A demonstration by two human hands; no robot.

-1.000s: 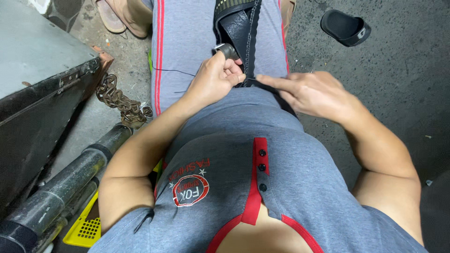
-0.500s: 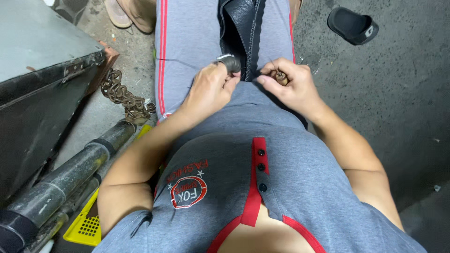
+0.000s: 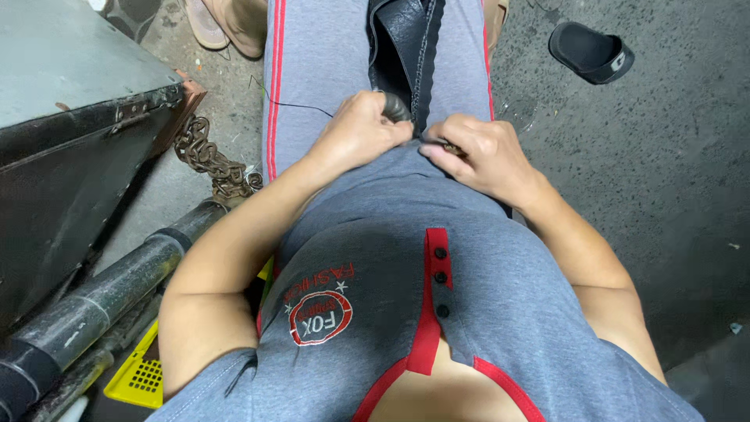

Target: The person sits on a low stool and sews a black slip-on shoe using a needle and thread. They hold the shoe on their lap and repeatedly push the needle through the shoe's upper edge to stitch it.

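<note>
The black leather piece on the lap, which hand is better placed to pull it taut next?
Probably the left hand: its fingers close on the near end of the black leather piece. The right hand pinches a small part at the seam beside it.

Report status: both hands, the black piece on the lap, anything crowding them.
Left hand and right hand both pinching the black leather piece at its stitched edge on the lap. Nothing between the hands. Rusty chain and black sandal lie apart.
</note>
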